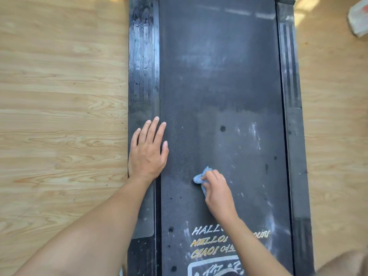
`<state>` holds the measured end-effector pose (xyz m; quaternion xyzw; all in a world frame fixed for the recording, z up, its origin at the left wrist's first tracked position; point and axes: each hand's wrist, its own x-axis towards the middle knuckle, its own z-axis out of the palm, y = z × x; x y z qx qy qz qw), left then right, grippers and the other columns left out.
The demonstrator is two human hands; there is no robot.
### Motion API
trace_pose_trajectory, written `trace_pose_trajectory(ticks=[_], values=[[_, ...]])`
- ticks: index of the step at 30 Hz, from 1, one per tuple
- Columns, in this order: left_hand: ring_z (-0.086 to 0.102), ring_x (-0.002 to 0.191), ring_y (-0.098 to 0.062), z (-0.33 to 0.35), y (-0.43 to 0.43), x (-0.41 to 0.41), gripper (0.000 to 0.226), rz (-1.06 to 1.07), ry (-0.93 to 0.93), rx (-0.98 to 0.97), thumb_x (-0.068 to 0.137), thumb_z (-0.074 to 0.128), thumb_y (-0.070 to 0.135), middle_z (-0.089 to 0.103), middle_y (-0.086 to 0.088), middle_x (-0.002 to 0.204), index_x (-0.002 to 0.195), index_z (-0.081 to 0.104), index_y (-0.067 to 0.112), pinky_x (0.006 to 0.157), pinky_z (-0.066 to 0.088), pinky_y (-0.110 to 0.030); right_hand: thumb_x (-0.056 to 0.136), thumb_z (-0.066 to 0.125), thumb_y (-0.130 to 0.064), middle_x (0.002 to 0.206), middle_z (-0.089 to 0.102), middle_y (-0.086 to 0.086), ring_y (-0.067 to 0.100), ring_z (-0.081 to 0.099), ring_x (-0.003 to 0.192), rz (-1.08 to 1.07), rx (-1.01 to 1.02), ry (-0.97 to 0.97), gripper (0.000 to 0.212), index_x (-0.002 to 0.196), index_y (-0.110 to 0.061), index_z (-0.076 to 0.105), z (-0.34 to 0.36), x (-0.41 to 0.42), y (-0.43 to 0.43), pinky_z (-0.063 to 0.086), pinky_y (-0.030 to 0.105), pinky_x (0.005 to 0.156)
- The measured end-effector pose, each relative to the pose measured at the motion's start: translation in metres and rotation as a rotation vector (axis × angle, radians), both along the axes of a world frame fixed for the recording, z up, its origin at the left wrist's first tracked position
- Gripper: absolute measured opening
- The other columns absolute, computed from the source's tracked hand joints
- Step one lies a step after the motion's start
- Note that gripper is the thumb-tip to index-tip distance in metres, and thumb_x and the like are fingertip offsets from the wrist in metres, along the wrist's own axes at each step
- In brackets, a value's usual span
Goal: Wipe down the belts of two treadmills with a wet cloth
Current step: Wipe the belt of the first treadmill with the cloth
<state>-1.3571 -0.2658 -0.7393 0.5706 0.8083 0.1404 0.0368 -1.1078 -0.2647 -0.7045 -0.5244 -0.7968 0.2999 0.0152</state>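
Streaked, perhaps damp belt; wooden floor.

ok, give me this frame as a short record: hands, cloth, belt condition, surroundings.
left hand: flat, fingers straight, resting across the left side rail and the belt edge
right hand: grips the blue cloth, pressing it on the belt
belt: dark, with whitish smears and dark spots; printed lettering at the near end
floor: light wood planks
other: white object on the floor, top right, unidentifiable

matt grainy belt, wood-grain floor
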Motion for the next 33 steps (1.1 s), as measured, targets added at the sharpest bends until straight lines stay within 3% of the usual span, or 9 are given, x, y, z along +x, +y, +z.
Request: trace_pose_trajectory(ticks=[4,9,12,16,19,24,27,30,33], values=[[0.033,0.158,-0.024,-0.002,-0.001,0.001,0.054,0.016,0.024,-0.005,0.107,0.048,0.034,0.04,0.001,0.17,0.158,0.049,0.019,0.126,0.029,-0.047,0.085,0.054,0.003,0.087,0.05,-0.002,0.025,0.051,0.08,-0.141,0.03,0.045,0.023,0.088,-0.019,0.051,0.0,-0.059,0.098,0.046,0.04,0.065],[0.035,0.158,-0.024,-0.003,0.002,0.002,0.053,0.023,0.047,-0.004,0.106,0.047,0.035,0.041,0.002,0.169,0.157,0.051,0.02,0.126,0.027,-0.046,0.088,0.057,-0.002,0.1,0.058,0.009,0.032,0.057,0.089,-0.101,0.103,-0.085,0.01,0.091,-0.012,0.057,-0.01,-0.143,0.242,0.04,0.036,0.066],[0.032,0.159,-0.024,-0.002,0.0,0.002,0.054,0.032,0.059,-0.028,0.106,0.046,0.035,0.039,0.002,0.17,0.158,0.05,0.02,0.127,0.027,-0.047,0.085,0.053,0.001,0.099,0.056,0.008,0.034,0.056,0.086,-0.084,0.094,-0.09,0.014,0.089,-0.013,0.053,-0.011,-0.13,0.215,0.04,0.036,0.062],[0.031,0.159,-0.024,0.002,0.001,0.003,0.055,0.023,0.053,-0.043,0.105,0.046,0.034,0.039,0.001,0.17,0.158,0.049,0.019,0.126,0.027,-0.048,0.079,0.051,0.009,0.091,0.047,-0.002,0.03,0.048,0.08,-0.115,0.015,-0.043,0.031,0.083,-0.02,0.04,-0.01,-0.049,0.068,0.047,0.046,0.06],[0.031,0.159,-0.024,0.003,0.002,0.004,0.055,0.027,0.047,-0.051,0.105,0.045,0.034,0.038,0.001,0.171,0.158,0.048,0.02,0.127,0.027,-0.047,0.081,0.052,0.009,0.089,0.05,-0.01,0.024,0.053,0.087,-0.348,-0.088,-0.011,0.038,0.078,-0.026,0.038,-0.005,-0.015,0.009,0.049,0.042,0.066],[0.031,0.159,-0.024,0.004,0.005,0.004,0.055,0.026,0.037,-0.042,0.105,0.046,0.035,0.038,0.001,0.171,0.158,0.05,0.02,0.127,0.027,-0.047,0.088,0.055,0.005,0.088,0.055,-0.008,0.004,0.055,0.076,-0.573,-0.059,0.134,0.02,0.078,-0.012,0.05,0.001,-0.054,0.087,0.038,0.014,0.059],[0.031,0.159,-0.024,0.001,0.003,0.003,0.056,0.025,0.05,-0.039,0.105,0.047,0.036,0.038,0.001,0.171,0.158,0.049,0.02,0.127,0.027,-0.047,0.086,0.058,-0.004,0.095,0.062,0.005,0.023,0.059,0.083,-0.512,0.01,0.098,0.022,0.074,-0.02,0.048,-0.006,-0.079,0.197,0.043,0.026,0.064],[0.031,0.159,-0.024,-0.002,0.001,0.003,0.055,0.017,0.069,-0.03,0.105,0.046,0.034,0.038,0.002,0.171,0.159,0.048,0.02,0.127,0.027,-0.048,0.074,0.054,-0.016,0.094,0.07,0.002,0.033,0.067,0.082,-0.431,-0.004,0.035,0.016,0.069,-0.029,0.048,-0.022,-0.083,0.268,0.059,0.045,0.068],[0.031,0.159,-0.024,0.0,-0.002,0.004,0.055,0.021,0.064,-0.038,0.105,0.046,0.031,0.039,0.002,0.17,0.159,0.048,0.02,0.127,0.027,-0.048,0.082,0.051,-0.01,0.095,0.069,-0.009,0.025,0.062,0.075,-0.391,-0.021,0.026,0.009,0.08,-0.018,0.049,-0.013,-0.065,0.225,0.052,0.033,0.062]])
